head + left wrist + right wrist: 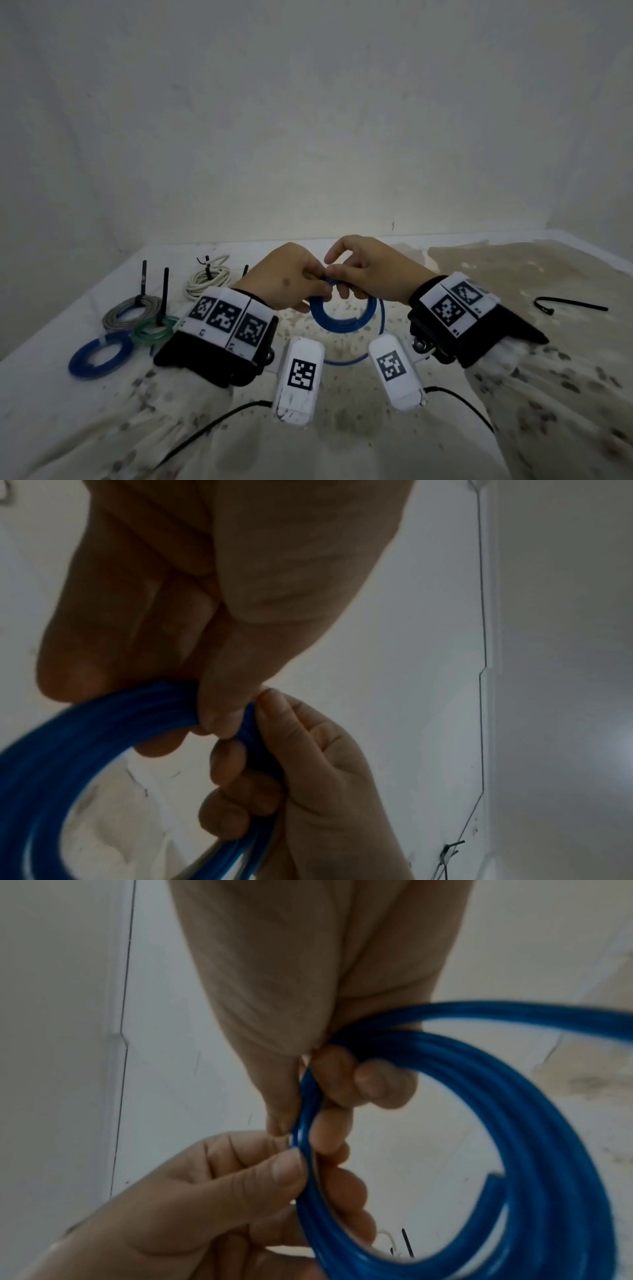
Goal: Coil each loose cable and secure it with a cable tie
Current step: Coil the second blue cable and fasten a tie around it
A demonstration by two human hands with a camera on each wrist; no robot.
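**Blue coil held up between two hands**

The blue cable (342, 317) is wound into a ring of several turns and hangs in the air above the stained cloth-covered table (513, 274), gripped only at its top edge. The rest of the ring droops below the fingers toward the person, and one looser outer turn sags lower than the bundle on the right and near side.

The left hand (287, 274) grips the top of the bundle from the left: in the left wrist view its thumb (219, 712) presses over the strands while the fingers curl beneath them. The right hand (363, 270) meets it from the right, knuckle to knuckle, its thumb and lower fingers pinching the same stretch of cable; its index finger is raised and bent above the grip. In the right wrist view a cut end of the cable (495, 1177) shows on the inner side of the ring, away from the fingers.

On the table to the left lie four coils already bound: a white coil (209, 279) farthest, a grey coil (132, 310), a green coil (156, 329) and another blue coil (99, 354) nearest. Thin black tie tails stand up from some of them. Well to the right, a loose black cable tie (570, 305) lies flat on the cloth.
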